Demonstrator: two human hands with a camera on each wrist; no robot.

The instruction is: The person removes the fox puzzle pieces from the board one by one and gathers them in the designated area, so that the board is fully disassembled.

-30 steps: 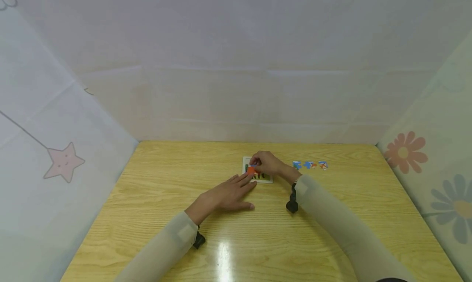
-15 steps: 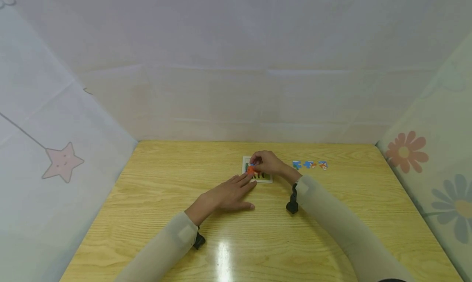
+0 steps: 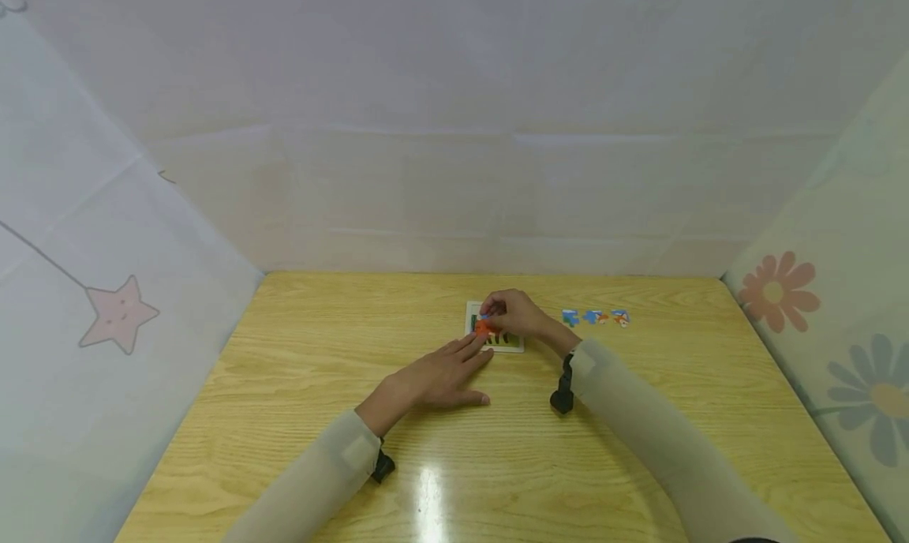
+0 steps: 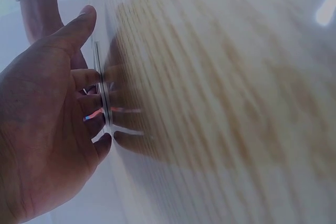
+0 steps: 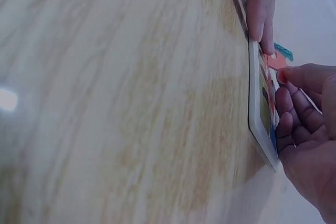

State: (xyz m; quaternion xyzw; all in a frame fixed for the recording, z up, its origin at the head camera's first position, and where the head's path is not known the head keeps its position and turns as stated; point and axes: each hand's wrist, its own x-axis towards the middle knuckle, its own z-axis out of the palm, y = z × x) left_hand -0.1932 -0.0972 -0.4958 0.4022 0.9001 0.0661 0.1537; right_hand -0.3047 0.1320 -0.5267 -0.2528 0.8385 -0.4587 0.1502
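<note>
Mid-frame: right hand (image 3: pixel 518 314) pinches orange jigsaw piece (image 5: pixel 276 61) at white-bordered puzzle board (image 5: pixel 253 98); straight-fingered left hand (image 3: pixel 443 376) touches board. Likely fitting; next wants alignment.

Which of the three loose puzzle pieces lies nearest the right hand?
In the head view, the leftmost piece, with green; the middle piece and rightmost piece show orange, lying farther.

Three loose puzzle pieces (image 3: pixel 592 316), one puzzle board (image 3: pixel 505 341), two black wrist devices (image 3: pixel 562 402), one table (image 3: pixel 525 464).
</note>
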